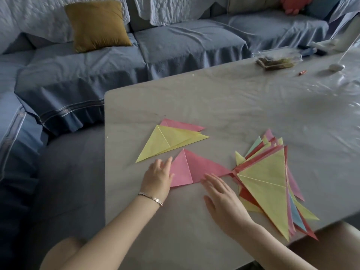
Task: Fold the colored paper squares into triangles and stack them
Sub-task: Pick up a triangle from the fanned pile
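Note:
A pink folded paper triangle (194, 168) lies flat on the grey table (233, 106) in front of me. My left hand (157, 177) rests with straight fingers on its left corner. My right hand (224, 199) lies flat, fingertips touching the triangle's lower edge. Behind it sits a small stack: a yellow triangle (167, 142) on top of a pink triangle (185, 124). To the right spreads a fanned pile of folded triangles (270, 180), yellow on top, with red, pink, blue and green edges showing.
A clear plastic box (276, 58) with dark contents, a small white object (336, 66) with a cord and a small orange piece (302, 73) sit at the table's far right. A blue-covered sofa (116, 61) with a mustard cushion (97, 25) wraps the far and left sides.

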The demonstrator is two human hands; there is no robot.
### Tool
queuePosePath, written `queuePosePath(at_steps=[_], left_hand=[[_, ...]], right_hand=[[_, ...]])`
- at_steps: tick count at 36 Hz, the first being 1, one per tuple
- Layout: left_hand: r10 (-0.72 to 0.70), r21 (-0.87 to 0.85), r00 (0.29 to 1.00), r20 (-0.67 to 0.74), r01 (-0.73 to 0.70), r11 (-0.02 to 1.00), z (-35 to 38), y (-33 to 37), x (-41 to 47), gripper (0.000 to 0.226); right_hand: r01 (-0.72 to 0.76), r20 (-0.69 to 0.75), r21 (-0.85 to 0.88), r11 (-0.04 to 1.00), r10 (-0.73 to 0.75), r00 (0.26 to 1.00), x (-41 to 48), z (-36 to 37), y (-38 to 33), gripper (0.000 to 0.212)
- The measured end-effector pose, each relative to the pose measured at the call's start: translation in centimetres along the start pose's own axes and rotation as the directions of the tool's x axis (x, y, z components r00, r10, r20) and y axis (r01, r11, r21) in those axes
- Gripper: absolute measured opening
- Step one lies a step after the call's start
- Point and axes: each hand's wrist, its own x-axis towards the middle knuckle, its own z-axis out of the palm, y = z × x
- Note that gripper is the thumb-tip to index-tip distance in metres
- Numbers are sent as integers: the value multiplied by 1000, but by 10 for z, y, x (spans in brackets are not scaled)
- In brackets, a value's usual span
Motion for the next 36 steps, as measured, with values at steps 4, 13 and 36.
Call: queuePosePath(at_steps=[4, 13, 36], left_hand=[[350, 136, 920, -178, -329, 934, 18, 2, -15, 27], [369, 11, 929, -25, -368, 930, 35, 5, -47, 36], [112, 220, 986, -126, -82, 972, 7, -46, -64, 32]], right_hand=[[129, 8, -124, 984, -129, 992, 11, 9, -7, 45], [154, -22, -231, 961, -163, 986, 22, 14, 5, 28], [25, -123, -339, 940, -70, 990, 15, -18, 58, 35]])
